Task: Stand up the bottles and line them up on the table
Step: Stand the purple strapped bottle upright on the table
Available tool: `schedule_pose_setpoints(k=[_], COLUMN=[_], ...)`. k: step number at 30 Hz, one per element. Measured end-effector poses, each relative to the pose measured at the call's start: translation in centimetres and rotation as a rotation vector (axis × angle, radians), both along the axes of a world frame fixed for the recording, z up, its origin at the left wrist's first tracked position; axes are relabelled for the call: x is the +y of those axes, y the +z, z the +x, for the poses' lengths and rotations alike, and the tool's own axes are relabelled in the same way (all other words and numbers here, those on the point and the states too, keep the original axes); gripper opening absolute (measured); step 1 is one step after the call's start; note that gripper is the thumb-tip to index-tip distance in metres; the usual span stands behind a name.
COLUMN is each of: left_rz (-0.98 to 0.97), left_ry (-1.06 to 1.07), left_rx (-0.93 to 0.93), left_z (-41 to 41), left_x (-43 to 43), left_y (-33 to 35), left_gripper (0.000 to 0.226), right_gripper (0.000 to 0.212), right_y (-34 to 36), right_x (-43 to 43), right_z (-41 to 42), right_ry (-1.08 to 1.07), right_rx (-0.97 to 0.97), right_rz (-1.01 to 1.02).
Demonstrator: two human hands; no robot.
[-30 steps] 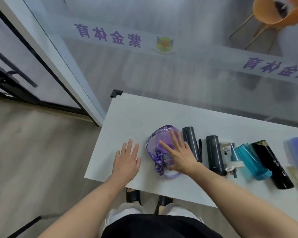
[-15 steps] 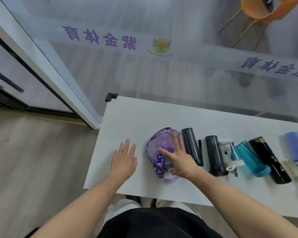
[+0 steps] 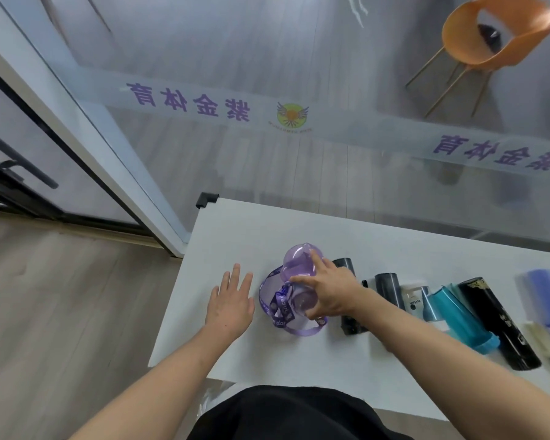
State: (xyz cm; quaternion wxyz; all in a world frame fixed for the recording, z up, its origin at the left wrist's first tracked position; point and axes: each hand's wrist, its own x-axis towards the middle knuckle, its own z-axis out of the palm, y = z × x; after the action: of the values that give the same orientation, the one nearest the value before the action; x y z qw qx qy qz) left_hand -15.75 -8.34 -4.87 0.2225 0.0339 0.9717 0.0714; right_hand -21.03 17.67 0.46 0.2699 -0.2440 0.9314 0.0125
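Observation:
A round clear purple bottle (image 3: pixel 296 265) with a purple strap (image 3: pixel 280 304) lies at the left end of a row of bottles on the white table (image 3: pixel 258 230). My right hand (image 3: pixel 327 290) is closed around its body, its bottom end tipped up off the table. My left hand (image 3: pixel 231 301) lies flat and open on the table just left of it. To the right lie two black bottles (image 3: pixel 388 285), a white-topped one (image 3: pixel 415 300), a teal bottle (image 3: pixel 458 315), a tall black bottle (image 3: pixel 496 322) and a blue one (image 3: pixel 546 296).
A glass wall with purple lettering (image 3: pixel 188 101) runs behind the table. A white door frame (image 3: pixel 86 128) stands at the left, next to the table's far left corner (image 3: pixel 205 198). An orange chair (image 3: pixel 496 36) sits beyond the glass.
My right hand went from resting flat on the purple bottle to gripping it, and the bottle's far end has lifted. My left hand stayed on the table.

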Motion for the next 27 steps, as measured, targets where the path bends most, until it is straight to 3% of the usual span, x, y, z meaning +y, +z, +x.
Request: schedule_pose_setpoints(k=[7, 12, 17, 27], left_rz=[-0.031, -0.044, -0.038, -0.022], left_ry=[0.026, 0.058, 0.075, 0.08], left_rx=[0.003, -0.005, 0.003, -0.03], left_z=[-0.6, -1.3, -2.0, -2.6], left_x=[-0.1, -0.3, 0.2, 1.0], left_y=[0.6, 0.8, 1.0, -0.3], left_gripper=[0.063, 0.061, 0.06, 0.059], right_gripper=[0.086, 0.071, 0.065, 0.042], right_y=[2.2, 2.2, 1.4, -0.7], right_x=[-0.3, 1.2, 2.3, 1.8], right_z=[-6.6, -10.3, -11.3, -8.5], right_ry=[-0.025, -0.382, -0.493, -0.656], right_rx=[-0.188, -0.494, -0.385, -0.142], right_rz=[0.038, -0.307, -0.536, -0.785])
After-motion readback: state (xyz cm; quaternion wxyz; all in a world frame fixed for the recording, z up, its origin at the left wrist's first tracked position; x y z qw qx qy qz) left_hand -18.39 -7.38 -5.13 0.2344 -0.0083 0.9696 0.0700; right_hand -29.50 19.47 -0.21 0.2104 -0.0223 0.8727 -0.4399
